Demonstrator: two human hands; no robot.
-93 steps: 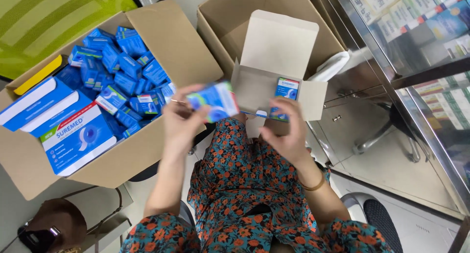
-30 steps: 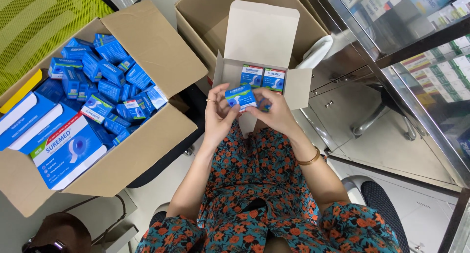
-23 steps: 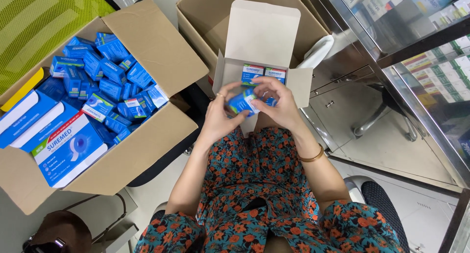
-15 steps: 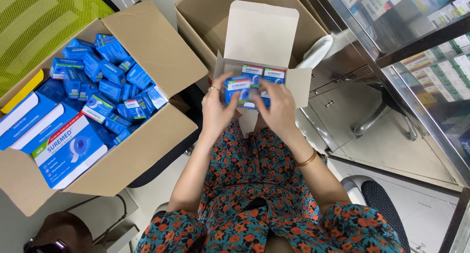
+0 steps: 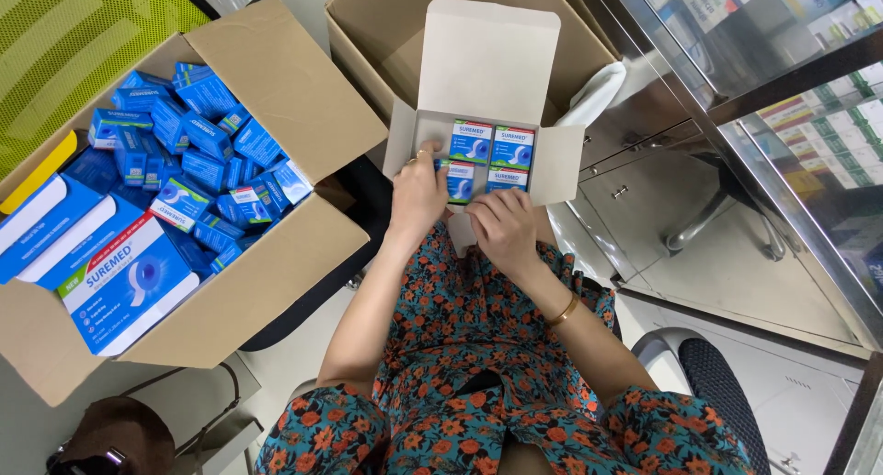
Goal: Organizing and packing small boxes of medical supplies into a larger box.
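The left hand (image 5: 418,192) rests its fingertips on a small blue box (image 5: 459,180) in the lower row of the white carton (image 5: 487,61), fingers curled loosely onto it rather than clamped around it. The right hand (image 5: 504,231) sits just beside, its grip pressed against the carton's front flap and near wall, holding the carton steady on the lap. Inside the carton four small blue boxes stand in two rows, side by side, with the lid flipped up behind them. Behind the carton sits an open brown cardboard box (image 5: 386,24). To the left, well apart, a larger cardboard box (image 5: 276,80) is heaped with loose blue boxes (image 5: 198,153) and bigger blue-and-white cartons (image 5: 124,282).
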